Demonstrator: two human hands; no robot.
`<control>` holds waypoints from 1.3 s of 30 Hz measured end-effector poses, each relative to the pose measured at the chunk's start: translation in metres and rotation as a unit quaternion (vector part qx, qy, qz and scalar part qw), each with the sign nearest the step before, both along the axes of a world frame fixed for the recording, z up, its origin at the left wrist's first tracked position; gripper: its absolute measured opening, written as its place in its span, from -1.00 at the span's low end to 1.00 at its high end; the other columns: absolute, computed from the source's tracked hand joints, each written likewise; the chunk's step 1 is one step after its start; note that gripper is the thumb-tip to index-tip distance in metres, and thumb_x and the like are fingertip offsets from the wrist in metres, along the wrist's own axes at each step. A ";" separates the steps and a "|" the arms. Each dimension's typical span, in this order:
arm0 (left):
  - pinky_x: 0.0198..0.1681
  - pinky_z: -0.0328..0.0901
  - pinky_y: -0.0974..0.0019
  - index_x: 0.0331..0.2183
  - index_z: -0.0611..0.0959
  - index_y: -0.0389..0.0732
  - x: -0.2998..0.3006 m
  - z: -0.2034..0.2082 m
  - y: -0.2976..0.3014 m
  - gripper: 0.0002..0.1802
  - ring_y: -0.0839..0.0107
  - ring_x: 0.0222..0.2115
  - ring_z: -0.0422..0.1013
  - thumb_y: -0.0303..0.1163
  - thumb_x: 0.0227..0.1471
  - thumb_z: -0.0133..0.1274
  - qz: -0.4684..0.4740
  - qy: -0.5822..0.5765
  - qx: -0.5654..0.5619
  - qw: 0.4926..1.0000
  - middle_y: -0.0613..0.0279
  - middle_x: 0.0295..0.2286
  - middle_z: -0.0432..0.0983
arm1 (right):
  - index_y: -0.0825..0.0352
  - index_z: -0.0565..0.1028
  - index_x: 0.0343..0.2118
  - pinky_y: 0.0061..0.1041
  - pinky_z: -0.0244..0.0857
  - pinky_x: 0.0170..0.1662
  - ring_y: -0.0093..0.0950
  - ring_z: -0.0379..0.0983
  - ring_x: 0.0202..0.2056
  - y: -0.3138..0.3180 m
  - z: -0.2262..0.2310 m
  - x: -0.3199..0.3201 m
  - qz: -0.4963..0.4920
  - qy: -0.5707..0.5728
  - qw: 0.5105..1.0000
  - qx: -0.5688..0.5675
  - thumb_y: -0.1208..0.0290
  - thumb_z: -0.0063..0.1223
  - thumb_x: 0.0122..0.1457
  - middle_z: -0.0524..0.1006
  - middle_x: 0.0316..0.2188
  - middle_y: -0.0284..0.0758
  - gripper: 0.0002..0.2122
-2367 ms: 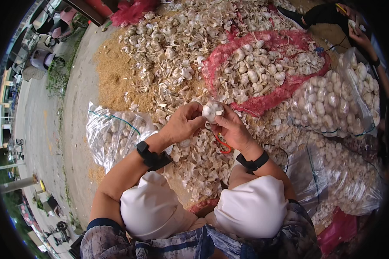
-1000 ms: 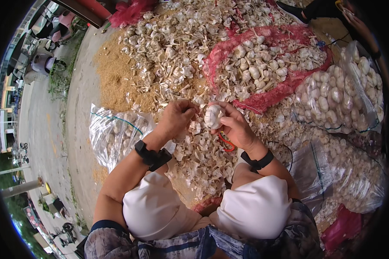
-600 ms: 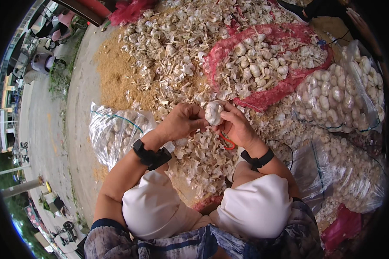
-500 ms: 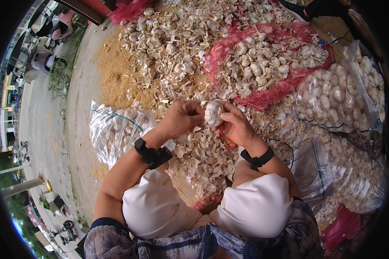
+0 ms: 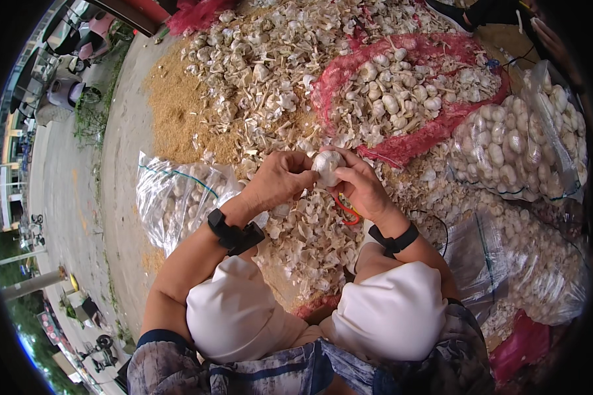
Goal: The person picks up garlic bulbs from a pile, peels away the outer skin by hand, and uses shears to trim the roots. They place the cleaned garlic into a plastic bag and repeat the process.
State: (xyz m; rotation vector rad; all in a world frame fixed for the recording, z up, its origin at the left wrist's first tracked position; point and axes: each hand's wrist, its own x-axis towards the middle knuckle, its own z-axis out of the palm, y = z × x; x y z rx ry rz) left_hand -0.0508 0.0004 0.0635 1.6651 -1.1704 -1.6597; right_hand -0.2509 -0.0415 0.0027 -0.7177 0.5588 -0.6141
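A whitish garlic bulb [image 5: 328, 167] is held up in front of me between both hands. My right hand [image 5: 362, 187] grips it from the right with thumb and fingers. Below that palm hangs a curved red handle [image 5: 346, 209]; the rest of its tool is hidden. My left hand [image 5: 280, 179] is closed in a pinch, its thumb and fingertips against the bulb's left side; any bit of skin between them is too small to see. Under the hands lies a heap of loose garlic skins [image 5: 304, 240].
An open red mesh sack [image 5: 412, 148] with garlic bulbs lies ahead right. Clear bags of garlic stand at left [image 5: 184, 197] and right [image 5: 501, 141]. Tan husks [image 5: 171, 125] cover the ground ahead left. A co-worker's hand [image 5: 550, 39] shows at the far right.
The garlic bulb has turned in my fingers and shifted up slightly, showing a smoother side. The left thumb has come closer against it. The red handle still hangs under my right hand.
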 end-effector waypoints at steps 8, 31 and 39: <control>-0.64 0.20 0.52 -0.47 0.58 -0.29 0.007 -0.023 0.000 -0.84 0.67 -0.68 0.32 -0.42 0.10 0.09 0.005 0.076 -0.011 0.997 0.39 -0.66 0.46 | 0.26 0.32 0.13 -0.60 0.33 -0.36 -0.55 0.45 -0.39 0.002 -0.008 -0.001 0.014 -0.075 0.992 0.104 0.27 -0.04 0.12 0.52 -0.21 -0.35 -0.52; -0.65 0.18 0.49 -0.45 0.53 -0.25 -0.001 -0.009 0.002 -0.70 0.63 -0.71 0.30 -0.24 0.24 -0.02 0.002 0.030 -0.040 0.999 0.38 -0.64 0.42 | 0.29 0.22 0.25 -0.54 0.31 -0.04 -0.60 0.35 -0.04 0.003 0.006 0.002 0.008 0.193 0.861 -0.470 0.46 0.18 0.09 0.34 0.02 -0.38 -0.37; -0.65 0.22 0.47 -0.43 0.55 -0.30 0.000 -0.024 0.002 -0.64 0.60 -0.71 0.32 -0.20 0.27 -0.06 -0.010 -0.033 -0.008 0.999 0.33 -0.63 0.47 | 0.22 0.25 0.19 -0.65 0.19 -0.43 -0.68 0.26 -0.47 0.001 -0.011 0.001 -0.021 -0.103 0.992 0.068 0.24 -0.01 0.24 0.43 -0.16 -0.38 -0.53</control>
